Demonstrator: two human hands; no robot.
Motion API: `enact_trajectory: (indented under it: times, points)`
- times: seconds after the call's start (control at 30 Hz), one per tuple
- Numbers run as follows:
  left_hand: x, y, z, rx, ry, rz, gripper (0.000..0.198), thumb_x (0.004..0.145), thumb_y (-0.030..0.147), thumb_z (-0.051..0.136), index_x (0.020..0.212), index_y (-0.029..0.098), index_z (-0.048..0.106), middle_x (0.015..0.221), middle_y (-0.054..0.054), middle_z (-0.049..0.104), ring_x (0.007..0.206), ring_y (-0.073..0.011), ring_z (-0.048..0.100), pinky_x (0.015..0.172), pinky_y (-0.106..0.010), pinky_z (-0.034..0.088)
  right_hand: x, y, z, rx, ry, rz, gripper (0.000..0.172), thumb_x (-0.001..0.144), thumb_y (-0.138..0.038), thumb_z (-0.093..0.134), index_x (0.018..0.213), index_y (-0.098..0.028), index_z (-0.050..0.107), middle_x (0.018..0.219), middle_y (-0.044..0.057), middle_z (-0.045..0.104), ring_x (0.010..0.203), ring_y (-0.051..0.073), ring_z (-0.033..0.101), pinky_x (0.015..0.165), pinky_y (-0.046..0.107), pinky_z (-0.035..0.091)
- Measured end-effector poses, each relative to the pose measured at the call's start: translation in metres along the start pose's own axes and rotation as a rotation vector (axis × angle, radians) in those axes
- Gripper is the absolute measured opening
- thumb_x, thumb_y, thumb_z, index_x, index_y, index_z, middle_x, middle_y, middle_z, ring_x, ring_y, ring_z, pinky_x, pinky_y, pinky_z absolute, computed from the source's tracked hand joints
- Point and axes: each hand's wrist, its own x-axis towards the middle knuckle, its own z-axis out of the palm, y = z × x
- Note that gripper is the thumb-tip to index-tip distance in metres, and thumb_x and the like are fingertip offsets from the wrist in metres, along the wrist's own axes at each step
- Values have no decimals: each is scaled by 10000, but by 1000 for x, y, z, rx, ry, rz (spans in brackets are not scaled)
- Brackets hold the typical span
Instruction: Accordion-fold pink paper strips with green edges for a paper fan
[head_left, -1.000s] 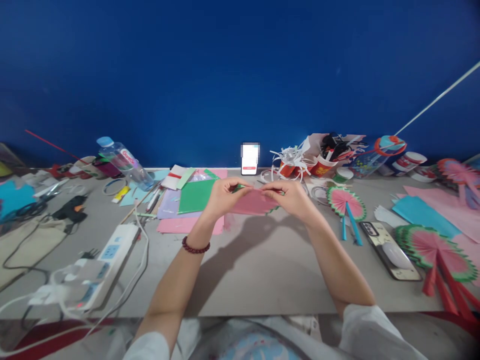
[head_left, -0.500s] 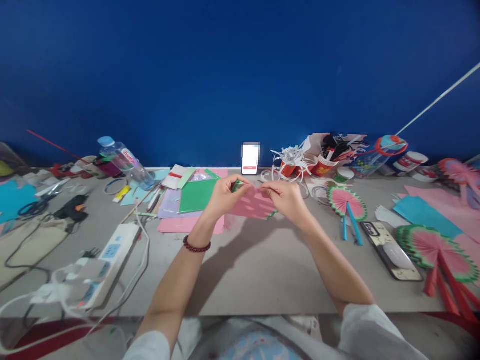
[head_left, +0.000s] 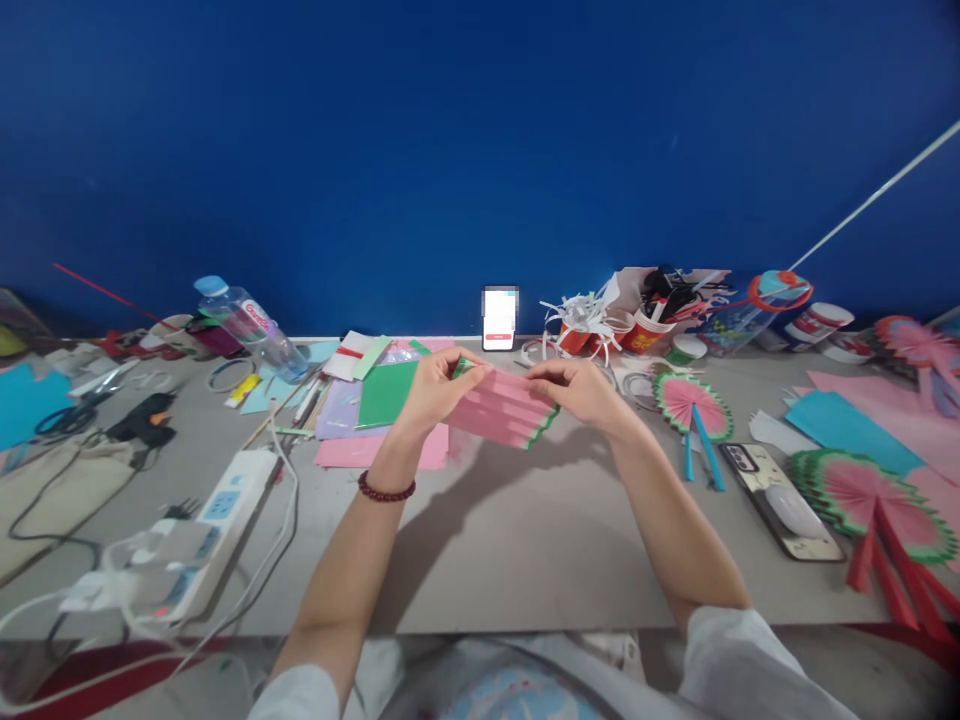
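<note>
Between my two hands, a little above the table, is a pleated sheet of pink paper point(head_left: 501, 412) with a green edge showing at its right end and by my left fingers. My left hand point(head_left: 442, 390) pinches its upper left part between thumb and fingers. At the upper right, the thumb and fingers of my right hand point(head_left: 571, 388) close on the folds. The lower pleats hang loose and spread. Behind my left hand lies a sheet of green paper point(head_left: 386, 393), with pink paper point(head_left: 382, 449) in front of it.
A lit phone point(head_left: 499, 325) stands against the blue wall. Finished pink-and-green paper fans point(head_left: 694, 405) and a phone with a mouse on it point(head_left: 784, 505) lie at right. Cups point(head_left: 649, 332) stand behind. At left are a power strip point(head_left: 225, 520) and a tilted water bottle point(head_left: 259, 330).
My hands have moved slightly apart, the left one going left. The pink paper has opened out, showing more pleats and more of its green right edge.
</note>
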Motion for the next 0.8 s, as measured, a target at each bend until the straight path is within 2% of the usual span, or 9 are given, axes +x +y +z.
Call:
enact_trajectory:
  times: [0.27,0.43,0.57,0.8]
  points:
    - [1,1,0,36,2,11,159,719,313,693,727,154,697,649,-12,631,587,-94,512,531,-211,380,1,-1,3,-29,63,1,221,750,-379,659,743,-165,715,682,20,667,586,112,538,543,239,382]
    - [2,-2,-3,45,-12,20,162,729,324,696,749,163,699,663,-15,647,594,-102,535,537,-216,401,0,-1,6,-112,123,-40,187,766,-345,643,762,-176,722,700,23,679,613,123,556,569,248,399]
    - [2,-2,-4,56,-7,29,153,714,317,726,752,170,702,691,-17,664,614,-106,554,547,-214,418,-1,-2,5,-71,67,-43,190,765,-339,639,812,-181,735,747,33,699,660,142,595,604,258,433]
    - [0,1,-1,7,11,14,184,690,331,758,769,173,708,684,-18,668,579,-101,551,520,-211,422,-3,-8,0,60,-57,40,253,739,-377,659,870,-174,735,792,47,710,673,143,608,596,256,459]
